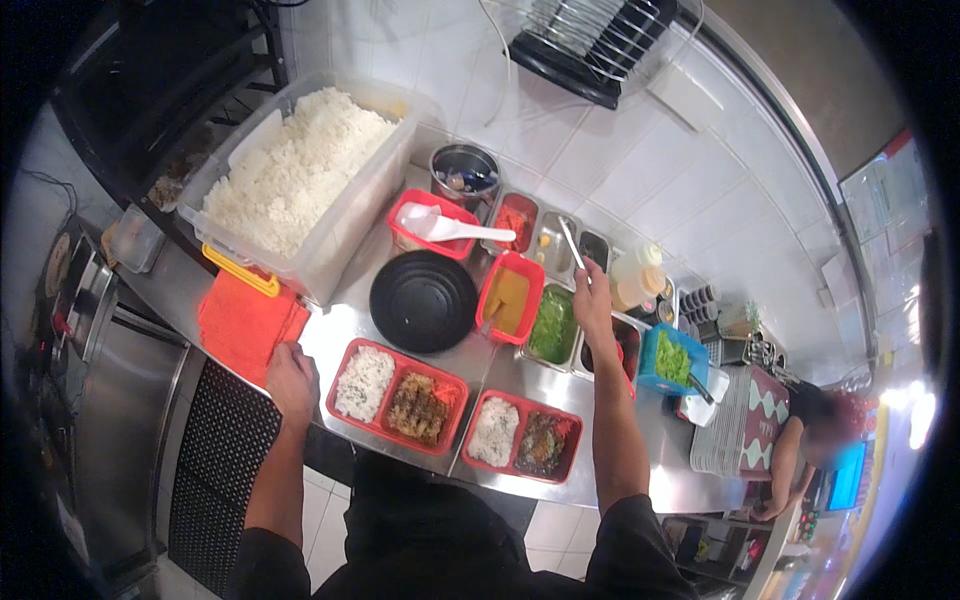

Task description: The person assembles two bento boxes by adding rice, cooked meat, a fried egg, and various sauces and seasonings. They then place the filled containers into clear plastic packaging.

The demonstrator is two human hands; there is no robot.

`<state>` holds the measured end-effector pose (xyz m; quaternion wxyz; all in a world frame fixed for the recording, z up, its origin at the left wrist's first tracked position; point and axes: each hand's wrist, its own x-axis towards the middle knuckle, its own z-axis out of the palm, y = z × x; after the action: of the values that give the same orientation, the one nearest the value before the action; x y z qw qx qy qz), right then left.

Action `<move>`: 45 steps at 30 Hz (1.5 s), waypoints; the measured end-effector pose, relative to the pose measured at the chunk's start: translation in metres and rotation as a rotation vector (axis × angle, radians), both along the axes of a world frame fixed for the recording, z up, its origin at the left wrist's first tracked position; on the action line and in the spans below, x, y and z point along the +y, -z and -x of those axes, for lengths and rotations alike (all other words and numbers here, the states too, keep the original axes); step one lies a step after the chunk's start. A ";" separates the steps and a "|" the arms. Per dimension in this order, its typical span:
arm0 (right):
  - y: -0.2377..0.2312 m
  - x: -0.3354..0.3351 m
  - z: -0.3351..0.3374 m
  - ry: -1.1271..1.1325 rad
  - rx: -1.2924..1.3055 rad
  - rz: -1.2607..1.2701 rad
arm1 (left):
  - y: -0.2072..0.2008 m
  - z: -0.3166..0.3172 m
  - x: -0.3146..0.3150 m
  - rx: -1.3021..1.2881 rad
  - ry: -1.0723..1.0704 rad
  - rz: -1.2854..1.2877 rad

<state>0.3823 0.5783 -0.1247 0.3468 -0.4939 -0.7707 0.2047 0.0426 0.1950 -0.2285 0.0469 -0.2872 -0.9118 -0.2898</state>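
Observation:
My right hand [592, 290] is closed round a slim, pale utensil [572, 243], whose far end lies over a steel pan with a few yellow bits [548, 244]. My left hand [292, 382] rests at the counter's front edge, against the near edge of a folded orange cloth [245, 322]. Its fingers are curled, and what they hold, if anything, is hidden. Between my arms sit two red divided meal boxes. The left box [335, 408] holds seasoned rice and browned, sauced pieces; the right box [572, 475] holds rice and a dark topping with red shreds.
A clear tub [345, 255] heaped with rice stands far left. A black round lid or bowl [424, 302], a red tub with a white paddle [455, 229], yellow sauce [510, 302] and chopped greens [552, 325] fill the counter. Stacked trays [722, 420] and another person [790, 460] are right.

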 end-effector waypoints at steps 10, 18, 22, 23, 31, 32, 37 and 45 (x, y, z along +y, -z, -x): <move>-0.072 0.087 0.199 -0.231 -0.537 -0.167 | 0.011 0.003 -0.002 -0.042 -0.023 -0.007; -0.053 0.127 0.309 -0.254 -0.994 -0.056 | 0.012 0.004 -0.006 -0.065 -0.026 -0.011; -0.052 0.138 0.316 -0.315 -1.149 -0.015 | 0.011 0.003 -0.007 -0.078 -0.032 -0.006; -0.050 0.138 0.314 -0.318 -1.118 -0.019 | 0.011 0.003 -0.007 -0.073 -0.033 0.002; -0.053 0.158 0.271 -0.242 -0.905 -0.042 | 0.016 0.005 -0.005 -0.082 -0.030 0.044; -0.060 0.156 0.267 -0.280 -0.908 0.010 | 0.015 0.005 -0.005 -0.069 -0.032 0.043; -0.097 0.134 0.238 -0.260 -0.763 0.080 | 0.011 0.005 -0.004 -0.055 -0.026 0.041; -0.115 0.124 0.181 -0.374 -0.301 -0.012 | 0.017 0.005 -0.004 -0.023 -0.014 0.038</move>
<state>0.2015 0.7027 -0.0098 0.1870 -0.3655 -0.8929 0.1847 0.0374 0.1913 -0.2456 0.0329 -0.2783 -0.9196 -0.2754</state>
